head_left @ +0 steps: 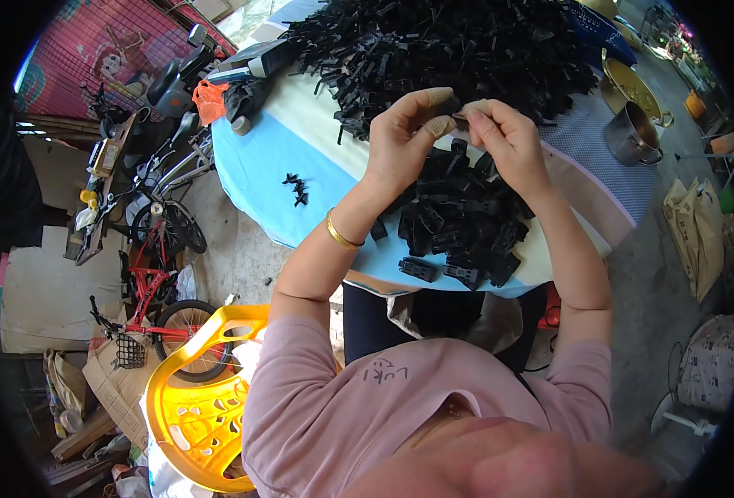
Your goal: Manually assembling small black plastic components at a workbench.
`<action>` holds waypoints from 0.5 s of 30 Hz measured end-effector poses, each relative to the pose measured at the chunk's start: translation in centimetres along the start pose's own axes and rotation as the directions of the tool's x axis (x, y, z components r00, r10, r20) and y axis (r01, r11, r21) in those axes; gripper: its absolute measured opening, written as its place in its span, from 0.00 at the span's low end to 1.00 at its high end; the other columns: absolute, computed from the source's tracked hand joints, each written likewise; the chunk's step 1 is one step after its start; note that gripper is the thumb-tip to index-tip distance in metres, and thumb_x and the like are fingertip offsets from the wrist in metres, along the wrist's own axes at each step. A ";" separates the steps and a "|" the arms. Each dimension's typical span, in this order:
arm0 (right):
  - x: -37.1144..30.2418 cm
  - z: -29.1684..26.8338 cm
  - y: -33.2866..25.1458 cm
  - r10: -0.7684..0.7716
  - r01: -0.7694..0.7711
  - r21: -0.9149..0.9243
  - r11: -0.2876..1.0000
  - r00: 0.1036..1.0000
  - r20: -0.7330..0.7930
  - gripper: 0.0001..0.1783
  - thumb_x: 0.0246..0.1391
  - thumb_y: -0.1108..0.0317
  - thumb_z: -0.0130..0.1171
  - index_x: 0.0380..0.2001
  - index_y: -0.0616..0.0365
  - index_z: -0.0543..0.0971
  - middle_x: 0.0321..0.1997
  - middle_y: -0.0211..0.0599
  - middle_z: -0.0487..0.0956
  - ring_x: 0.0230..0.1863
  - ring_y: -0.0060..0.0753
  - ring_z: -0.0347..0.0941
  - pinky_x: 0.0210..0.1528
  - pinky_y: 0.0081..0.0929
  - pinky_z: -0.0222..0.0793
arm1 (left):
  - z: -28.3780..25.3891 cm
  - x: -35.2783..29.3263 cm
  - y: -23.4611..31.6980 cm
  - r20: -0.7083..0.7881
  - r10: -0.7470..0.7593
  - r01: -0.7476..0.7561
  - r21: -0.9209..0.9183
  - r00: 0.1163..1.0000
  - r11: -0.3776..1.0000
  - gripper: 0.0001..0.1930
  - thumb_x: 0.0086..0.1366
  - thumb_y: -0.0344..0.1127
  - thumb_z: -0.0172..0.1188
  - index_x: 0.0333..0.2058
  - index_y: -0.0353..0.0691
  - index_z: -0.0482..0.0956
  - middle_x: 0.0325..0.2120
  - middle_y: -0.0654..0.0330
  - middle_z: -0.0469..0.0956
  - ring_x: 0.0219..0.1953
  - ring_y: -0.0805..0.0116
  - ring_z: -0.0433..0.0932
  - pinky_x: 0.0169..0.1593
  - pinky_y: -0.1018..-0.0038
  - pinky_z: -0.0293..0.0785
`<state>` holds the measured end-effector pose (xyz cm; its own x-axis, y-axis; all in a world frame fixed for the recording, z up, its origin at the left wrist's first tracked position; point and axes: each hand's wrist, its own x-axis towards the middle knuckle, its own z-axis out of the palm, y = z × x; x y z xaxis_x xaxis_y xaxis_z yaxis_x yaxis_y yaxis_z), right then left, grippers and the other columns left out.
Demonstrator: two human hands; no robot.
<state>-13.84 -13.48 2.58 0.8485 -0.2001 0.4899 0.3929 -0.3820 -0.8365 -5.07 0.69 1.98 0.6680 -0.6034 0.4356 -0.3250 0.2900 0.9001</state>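
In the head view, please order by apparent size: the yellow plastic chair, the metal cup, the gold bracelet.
1. yellow plastic chair, though nearness to the camera enlarges it
2. metal cup
3. gold bracelet on the left wrist

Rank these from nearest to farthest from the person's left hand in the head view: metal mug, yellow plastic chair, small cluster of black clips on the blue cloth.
1. Small cluster of black clips, just to its left.
2. Metal mug, far right on the table.
3. Yellow plastic chair, down below the table edge.

The left hand is the reference.

Both hands raised, fingertips pinched tog., forearms angled inward.
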 end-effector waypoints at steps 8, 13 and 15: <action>-0.3 0.4 -0.4 0.005 -0.010 -0.113 0.994 0.999 -0.039 0.07 0.56 0.70 0.49 0.30 0.63 0.74 0.19 0.25 0.70 0.21 0.12 0.64 0.25 0.10 0.59 | 0.8 -0.4 -0.2 -0.032 0.064 -0.062 0.052 0.997 0.997 0.15 0.54 0.18 0.56 0.43 0.28 0.72 0.36 0.57 0.76 0.37 0.72 0.75 0.43 0.80 0.73; -0.4 0.8 -1.1 0.023 -0.028 -0.132 0.991 0.999 -0.038 0.08 0.56 0.70 0.49 0.28 0.63 0.74 0.18 0.26 0.70 0.20 0.12 0.63 0.23 0.12 0.58 | 0.7 -0.7 -0.3 -0.037 0.323 -0.298 0.298 0.946 0.907 0.12 0.53 0.17 0.57 0.38 0.28 0.74 0.36 0.56 0.76 0.37 0.73 0.75 0.42 0.80 0.73; -0.5 0.8 -1.1 0.084 -0.086 -0.097 0.992 0.996 -0.027 0.08 0.55 0.70 0.49 0.27 0.62 0.74 0.17 0.25 0.70 0.20 0.12 0.63 0.22 0.12 0.57 | 0.7 -0.9 -0.1 -0.015 0.398 -0.356 0.416 0.917 0.836 0.12 0.52 0.17 0.57 0.37 0.29 0.74 0.37 0.56 0.76 0.37 0.73 0.75 0.42 0.79 0.73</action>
<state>-14.35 -12.22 3.04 0.8683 -0.2560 0.4248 0.2825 -0.4488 -0.8478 -6.08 0.72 1.51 0.4931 -0.4270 0.7580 -0.7886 0.1486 0.5967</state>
